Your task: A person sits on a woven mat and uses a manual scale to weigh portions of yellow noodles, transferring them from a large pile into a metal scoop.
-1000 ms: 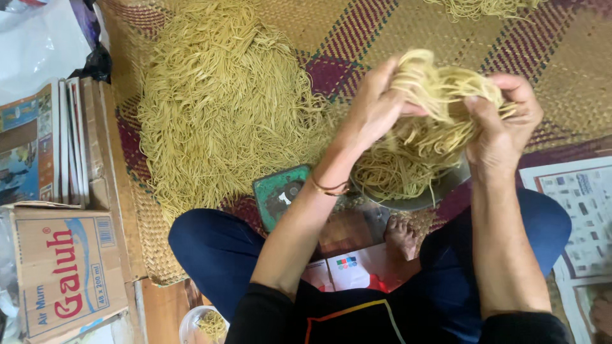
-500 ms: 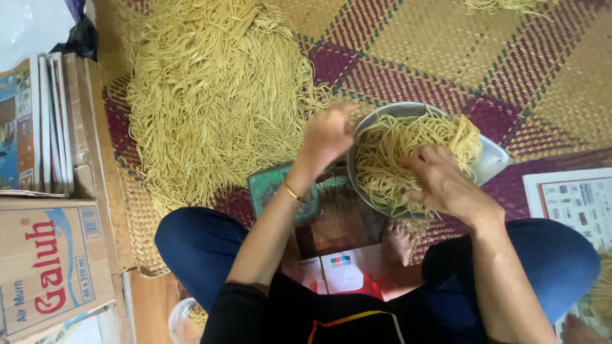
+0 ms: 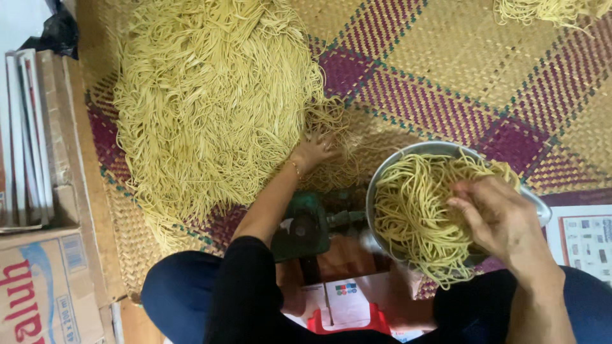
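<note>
Yellow noodles (image 3: 421, 210) fill a metal bowl (image 3: 408, 156) at the near right, and the right hand (image 3: 494, 213) rests on them, fingers loosely curled into the strands. The left hand (image 3: 312, 151) lies spread and released on the near edge of the big noodle pile (image 3: 210, 108) on the woven mat (image 3: 446, 76). A green scale (image 3: 303, 226) sits under the bowl, a cardboard box (image 3: 44, 286) at the near left.

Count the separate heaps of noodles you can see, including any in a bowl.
3. A big heap on the mat by the left hand; one in the metal bowl under the right hand; a small heap top right, cut off.
</note>
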